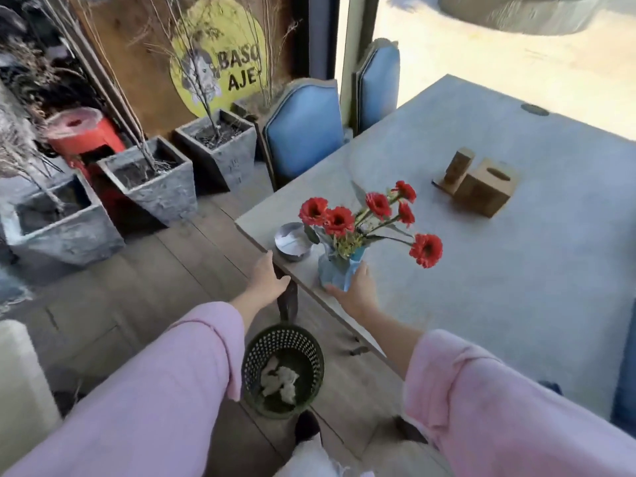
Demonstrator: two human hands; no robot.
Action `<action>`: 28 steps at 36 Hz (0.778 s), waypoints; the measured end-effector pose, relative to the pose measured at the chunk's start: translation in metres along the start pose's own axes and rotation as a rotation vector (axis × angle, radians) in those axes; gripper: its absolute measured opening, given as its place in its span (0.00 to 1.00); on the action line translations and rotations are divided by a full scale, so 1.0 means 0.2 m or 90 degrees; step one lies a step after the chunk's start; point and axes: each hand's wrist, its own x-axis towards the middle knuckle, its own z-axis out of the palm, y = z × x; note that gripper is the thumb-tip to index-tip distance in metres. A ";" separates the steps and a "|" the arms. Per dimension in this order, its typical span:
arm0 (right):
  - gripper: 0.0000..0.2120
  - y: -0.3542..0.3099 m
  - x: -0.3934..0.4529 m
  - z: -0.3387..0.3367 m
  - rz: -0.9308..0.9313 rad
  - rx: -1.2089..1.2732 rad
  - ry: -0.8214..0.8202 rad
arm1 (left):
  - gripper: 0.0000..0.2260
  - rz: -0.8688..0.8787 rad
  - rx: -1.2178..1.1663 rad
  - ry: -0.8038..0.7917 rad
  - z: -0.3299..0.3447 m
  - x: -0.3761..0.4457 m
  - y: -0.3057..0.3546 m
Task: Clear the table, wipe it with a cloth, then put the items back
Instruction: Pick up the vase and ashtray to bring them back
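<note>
While the right hand (356,292) wraps its grip round the blue vase (339,271) of red flowers near the surface's (516,270) corner, the left hand (268,278) rests open-fingered on the edge — behind, a yellow sign (220,53) reads "BASO AJE".

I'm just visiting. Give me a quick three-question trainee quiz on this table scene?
1. True or false: the right hand touches the blue vase of red flowers.
2. The left hand rests on: A) the ashtray B) the table's edge C) the green bin.
3. Fill in: the wooden tissue box stands on the ____.

Key: 1 true; 2 B; 3 table.
</note>
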 end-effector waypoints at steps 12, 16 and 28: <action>0.41 0.01 0.01 0.08 -0.011 0.115 0.078 | 0.56 -0.006 -0.089 0.071 0.19 0.36 0.05; 0.39 0.02 0.05 0.05 -0.012 0.119 0.063 | 0.60 -0.020 -0.108 0.124 0.22 0.43 0.08; 0.40 0.03 0.11 -0.06 -0.079 0.070 0.075 | 0.50 -0.048 -0.153 0.218 0.19 0.40 0.10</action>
